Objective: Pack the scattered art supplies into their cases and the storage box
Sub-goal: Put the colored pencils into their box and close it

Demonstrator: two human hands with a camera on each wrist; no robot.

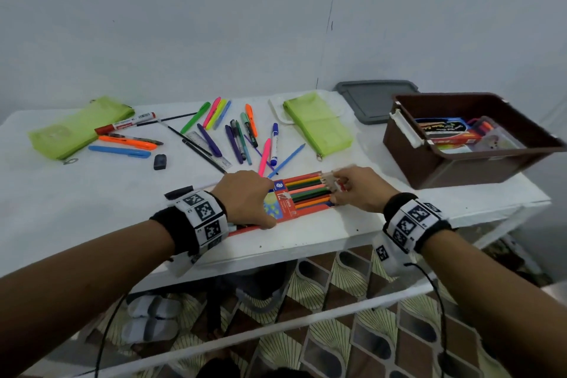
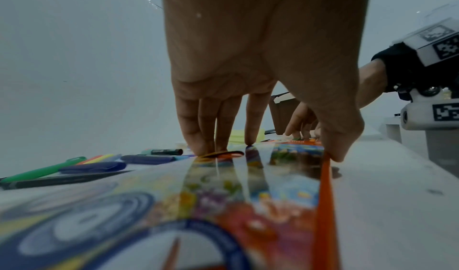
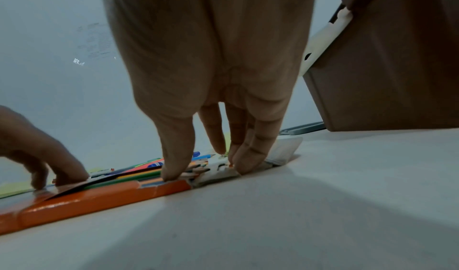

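Note:
An orange coloured-pencil box [image 1: 285, 209] lies flat near the table's front edge, its right end open. Several coloured pencils [image 1: 310, 190] stick out of that end. My left hand [image 1: 251, 199] presses on the box's left part, straight fingers [image 2: 206, 129] on the printed lid [image 2: 248, 205] and thumb against its near orange side. My right hand [image 1: 352, 189] is at the open end. Its thumb [image 3: 174, 156] touches the pencil tips [image 3: 196, 169], and its other fingers rest on the white end flap [image 3: 218, 173]. Neither hand grips anything that I can see.
A brown storage box [image 1: 460, 172] with packs inside stands at the right, a grey lid [image 1: 374, 101] behind it. Two green pouches [image 1: 319, 123] [image 1: 76, 129] lie at the back. Several pens [image 1: 236, 138], a red marker [image 1: 125, 124], a ruler [image 1: 211, 150] and a small black block [image 1: 160, 162] are scattered between.

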